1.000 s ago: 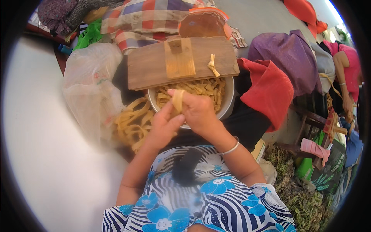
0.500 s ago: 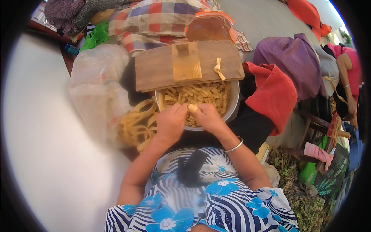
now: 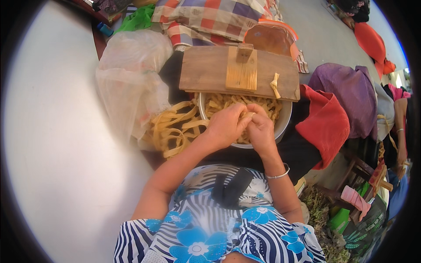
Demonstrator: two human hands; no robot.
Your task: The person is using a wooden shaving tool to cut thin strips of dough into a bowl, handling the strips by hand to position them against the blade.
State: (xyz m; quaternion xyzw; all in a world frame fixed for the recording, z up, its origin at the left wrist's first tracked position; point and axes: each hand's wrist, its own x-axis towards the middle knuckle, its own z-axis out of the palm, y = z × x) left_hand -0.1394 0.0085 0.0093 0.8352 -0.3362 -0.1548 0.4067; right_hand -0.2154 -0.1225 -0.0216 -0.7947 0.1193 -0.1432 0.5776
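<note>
My left hand [image 3: 225,126] and my right hand [image 3: 262,133] meet over a round metal basin [image 3: 286,122], both closed. A small pale yellow strip [image 3: 250,114] is pinched between their fingertips, mostly hidden by the fingers. The basin is filled with many short, folded yellowish pieces [image 3: 220,102]. Left of it, beside my left wrist, lies a tangle of long, flat, tan strips [image 3: 176,127]. A brown wooden board [image 3: 199,75] with a lighter wood piece [image 3: 242,74] across it covers the far part of the basin. On its right end rests one knotted strip [image 3: 275,86].
A cloudy plastic bag [image 3: 131,83] stands left, by a white surface [image 3: 66,144]. Beyond the board are checked cloth [image 3: 206,17] and an orange-edged pouch [image 3: 272,39]. Red cloth [image 3: 326,127] and a purple cover [image 3: 342,94] lie right, near another person's arm [image 3: 401,118].
My hands have drawn closer together, the fingers now overlapping around the strip, which shows less than before. The view has shifted, so the basin and board appear farther right.
</note>
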